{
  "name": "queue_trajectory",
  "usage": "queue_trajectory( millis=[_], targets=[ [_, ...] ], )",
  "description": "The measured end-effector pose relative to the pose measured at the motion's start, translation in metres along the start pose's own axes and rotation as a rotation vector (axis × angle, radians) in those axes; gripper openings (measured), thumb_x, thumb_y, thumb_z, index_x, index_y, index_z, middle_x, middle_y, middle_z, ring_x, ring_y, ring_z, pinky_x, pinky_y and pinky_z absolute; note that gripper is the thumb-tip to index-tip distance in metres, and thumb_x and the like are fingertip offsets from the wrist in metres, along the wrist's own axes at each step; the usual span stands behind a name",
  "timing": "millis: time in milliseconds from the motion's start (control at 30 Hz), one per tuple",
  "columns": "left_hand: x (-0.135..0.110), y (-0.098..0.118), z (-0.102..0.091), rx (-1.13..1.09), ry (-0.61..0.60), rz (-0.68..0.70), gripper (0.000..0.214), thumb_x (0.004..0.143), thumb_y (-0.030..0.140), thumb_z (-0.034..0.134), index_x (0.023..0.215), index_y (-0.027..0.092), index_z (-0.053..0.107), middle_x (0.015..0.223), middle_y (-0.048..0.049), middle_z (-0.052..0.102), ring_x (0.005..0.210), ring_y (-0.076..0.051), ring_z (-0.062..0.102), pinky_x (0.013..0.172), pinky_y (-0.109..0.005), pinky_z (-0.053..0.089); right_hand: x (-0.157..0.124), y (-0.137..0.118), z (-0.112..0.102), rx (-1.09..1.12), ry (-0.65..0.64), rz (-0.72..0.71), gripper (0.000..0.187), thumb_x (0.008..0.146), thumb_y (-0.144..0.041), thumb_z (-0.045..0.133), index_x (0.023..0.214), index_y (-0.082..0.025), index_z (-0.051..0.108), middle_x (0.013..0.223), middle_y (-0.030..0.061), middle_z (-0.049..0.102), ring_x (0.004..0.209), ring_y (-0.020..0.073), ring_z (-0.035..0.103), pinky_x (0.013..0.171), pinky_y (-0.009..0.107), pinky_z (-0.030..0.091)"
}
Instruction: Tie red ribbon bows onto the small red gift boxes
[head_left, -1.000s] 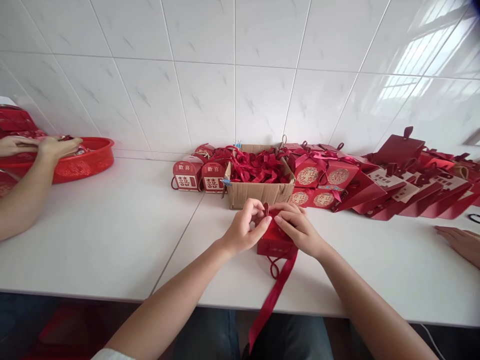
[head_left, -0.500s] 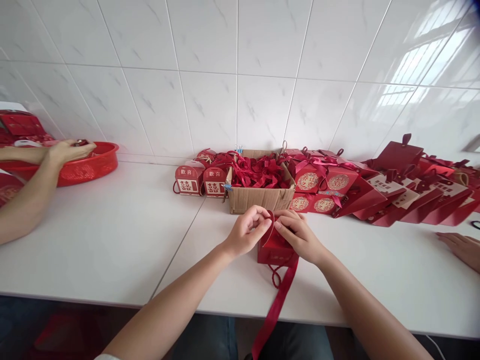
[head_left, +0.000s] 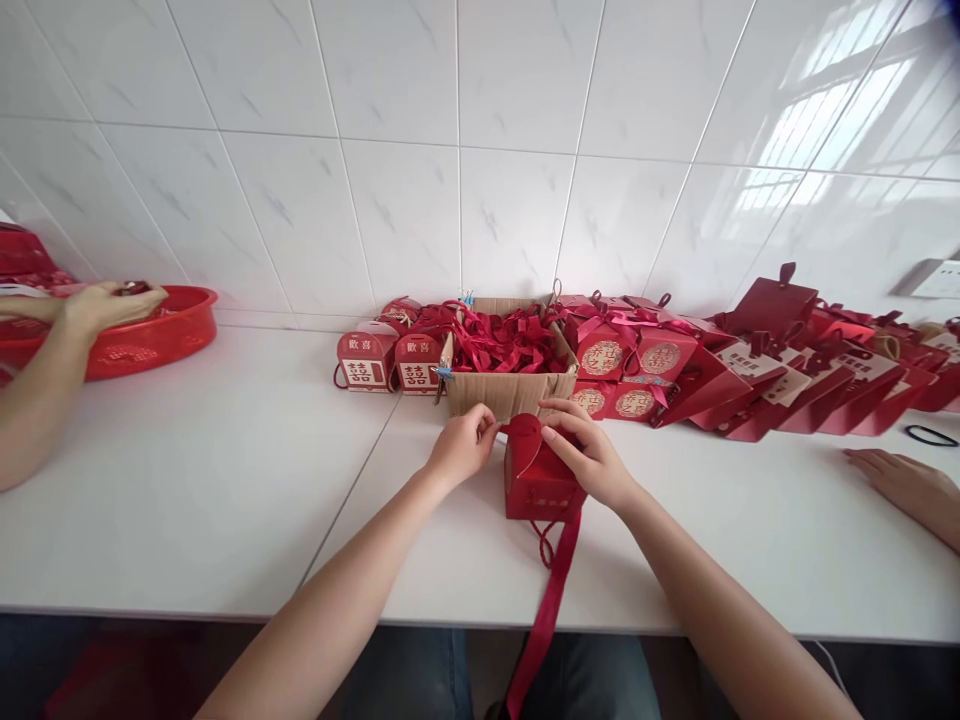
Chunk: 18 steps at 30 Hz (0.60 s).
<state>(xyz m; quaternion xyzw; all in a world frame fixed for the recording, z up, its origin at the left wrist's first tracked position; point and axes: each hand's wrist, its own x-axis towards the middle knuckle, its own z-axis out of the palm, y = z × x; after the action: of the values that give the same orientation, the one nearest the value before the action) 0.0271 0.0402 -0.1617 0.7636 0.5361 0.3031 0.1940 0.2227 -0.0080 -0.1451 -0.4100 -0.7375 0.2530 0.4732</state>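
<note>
A small red gift box [head_left: 536,480] stands on the white table [head_left: 225,470] in front of me. My left hand [head_left: 459,447] is closed in a pinch at the left side of the box's rounded top flap. Pressed against the top right of the box, my right hand [head_left: 589,452] has its fingers curled on the flap. A long red ribbon [head_left: 546,610] runs from under the box over the table's near edge. A thin red cord loop [head_left: 545,538] lies at the box's front.
A cardboard box [head_left: 510,385] full of red ribbons stands behind the gift box. Two small red boxes [head_left: 390,360] stand left of it; many red boxes and bags [head_left: 750,365] lie to the right. Another person's hands [head_left: 90,305] reach to a red basket [head_left: 161,335] at left; someone's hand [head_left: 904,480] rests at right.
My hands have shifted from pinching a ribbon loop above the box to holding the box's top flap from both sides. The view has moved slightly.
</note>
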Motion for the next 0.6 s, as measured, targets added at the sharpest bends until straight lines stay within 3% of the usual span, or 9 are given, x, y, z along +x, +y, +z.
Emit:
queue_trajectory(
  millis=[67, 167, 333, 433, 500, 600],
  targets=[
    [0.004, -0.008, 0.001, 0.206, -0.045, -0.084, 0.012, 0.084, 0.028, 0.046, 0.084, 0.021, 0.056, 0.073, -0.0037, 0.065, 0.069, -0.019, 0.061, 0.060, -0.026, 0.041, 0.001, 0.004, 0.002, 0.018, 0.090, 0.014, 0.021, 0.088, -0.039, 0.050, 0.093, -0.024, 0.062, 0.125, 0.0083, 0.050, 0.122, 0.0243, 0.044, 0.101, 0.041, 0.034],
    [0.008, -0.018, -0.001, 0.309, -0.072, -0.194, 0.005, 0.074, 0.020, 0.055, 0.074, 0.019, 0.060, 0.073, -0.0096, 0.068, 0.073, -0.026, 0.064, 0.062, -0.031, 0.041, 0.004, 0.013, 0.002, 0.056, 0.209, 0.028, 0.018, 0.086, -0.039, 0.052, 0.093, -0.025, 0.059, 0.122, 0.0078, 0.052, 0.119, 0.0239, 0.046, 0.100, 0.043, 0.035],
    [0.009, -0.027, -0.022, 0.445, -0.042, -0.314, 0.005, 0.061, 0.014, 0.062, 0.060, 0.017, 0.059, 0.068, -0.0128, 0.067, 0.071, -0.030, 0.064, 0.062, -0.034, 0.041, 0.008, 0.024, 0.000, 0.133, 0.266, 0.159, 0.023, 0.078, -0.042, 0.059, 0.092, -0.024, 0.054, 0.111, 0.0069, 0.055, 0.110, 0.0246, 0.052, 0.086, 0.040, 0.046],
    [0.004, -0.021, -0.032, 0.483, 0.005, -0.270, 0.008, 0.061, 0.012, 0.061, 0.061, 0.019, 0.059, 0.066, -0.0098, 0.066, 0.071, -0.028, 0.063, 0.064, -0.034, 0.040, 0.010, 0.025, 0.003, 0.320, 0.300, 0.377, 0.030, 0.073, -0.043, 0.063, 0.093, -0.023, 0.051, 0.100, 0.0049, 0.058, 0.101, 0.0233, 0.056, 0.079, 0.036, 0.048],
    [-0.001, -0.012, -0.030, 0.438, 0.051, -0.175, 0.005, 0.069, 0.017, 0.058, 0.071, 0.021, 0.059, 0.070, -0.0067, 0.066, 0.072, -0.025, 0.062, 0.065, -0.032, 0.039, 0.010, 0.023, 0.007, 0.510, 0.315, 0.522, 0.032, 0.071, -0.042, 0.065, 0.092, -0.023, 0.049, 0.092, 0.0030, 0.059, 0.088, 0.0206, 0.060, 0.073, 0.033, 0.050],
    [-0.009, 0.003, -0.017, 0.097, 0.110, 0.081, 0.012, 0.084, 0.027, 0.045, 0.083, 0.022, 0.056, 0.082, -0.0042, 0.065, 0.075, -0.019, 0.060, 0.066, -0.028, 0.042, 0.011, 0.017, 0.009, 0.700, 0.283, 0.617, 0.034, 0.067, -0.040, 0.069, 0.087, -0.023, 0.047, 0.081, 0.0009, 0.059, 0.072, 0.0179, 0.061, 0.062, 0.030, 0.049]
  ],
)
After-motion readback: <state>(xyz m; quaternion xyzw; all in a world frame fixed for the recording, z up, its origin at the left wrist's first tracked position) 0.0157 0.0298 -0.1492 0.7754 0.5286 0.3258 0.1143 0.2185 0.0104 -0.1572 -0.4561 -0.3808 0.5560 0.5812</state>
